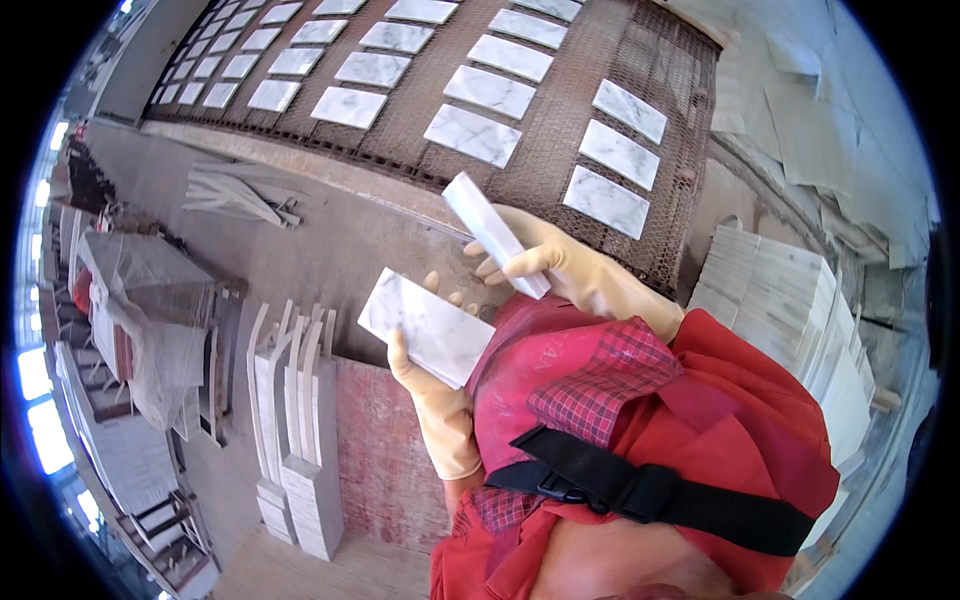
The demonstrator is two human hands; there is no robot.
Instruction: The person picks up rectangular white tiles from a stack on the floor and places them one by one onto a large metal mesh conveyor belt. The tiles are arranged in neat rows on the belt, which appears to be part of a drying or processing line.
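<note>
Cream-coloured rubber gloves cover both of my hands. My left hand (432, 405) is closed around a white marble tile (425, 325) with grey veins, thumb across its face and fingertips showing past the far edge. A second layer seems to lie under that tile's near edge. In my right hand (565, 262), a white tile piece (488, 225) is gripped edge-up and tilted, so mostly its narrow side shows; I cannot tell whether it is one tile or several. Both hands are in front of my body, short of a brown mesh conveyor belt (548, 125).
Rows of marble tiles (472, 134) lie spaced on the belt. Stacked pale slabs (765, 285) stand at the right. On the left are upright white strips (312, 450), a worn red board (385, 440), a plastic-covered stack (150, 330) and loose strips (235, 195) on the floor.
</note>
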